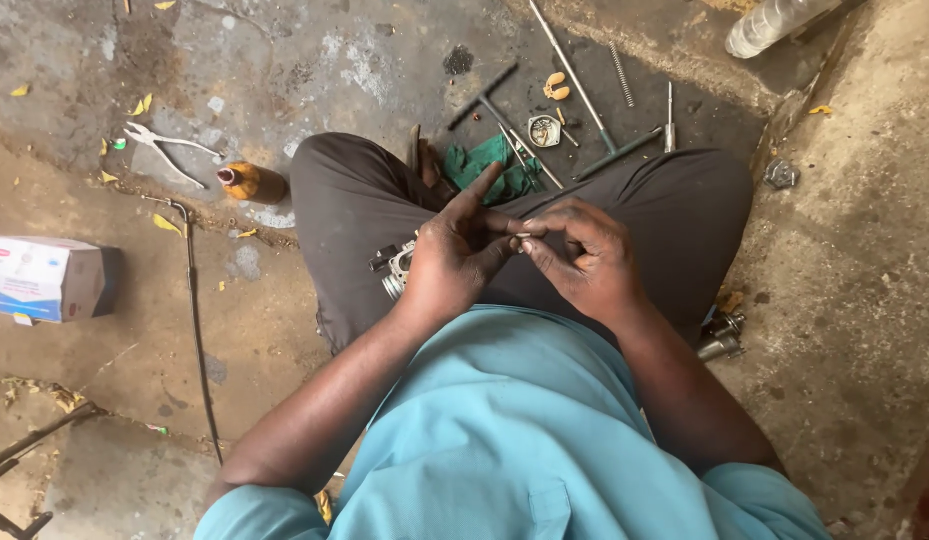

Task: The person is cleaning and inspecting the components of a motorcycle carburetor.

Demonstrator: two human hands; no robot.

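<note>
My left hand (454, 255) and my right hand (582, 258) meet above my lap as I sit cross-legged on a concrete floor. Between the fingertips of both hands is a small pale part (523, 238), too small to identify. My left forefinger points up and away. A metal engine part (396, 268) rests on my left thigh, partly hidden under my left hand. A green rag (496, 165) lies on the floor just beyond my knees.
T-handle wrenches (594, 120), a spring (621, 75), a small round metal part (543, 130), pliers (164, 148), an orange bottle (249, 182), a cardboard box (46, 279), a thin cable (194, 320), a plastic bottle (774, 22) and a metal fitting (722, 338) lie around me.
</note>
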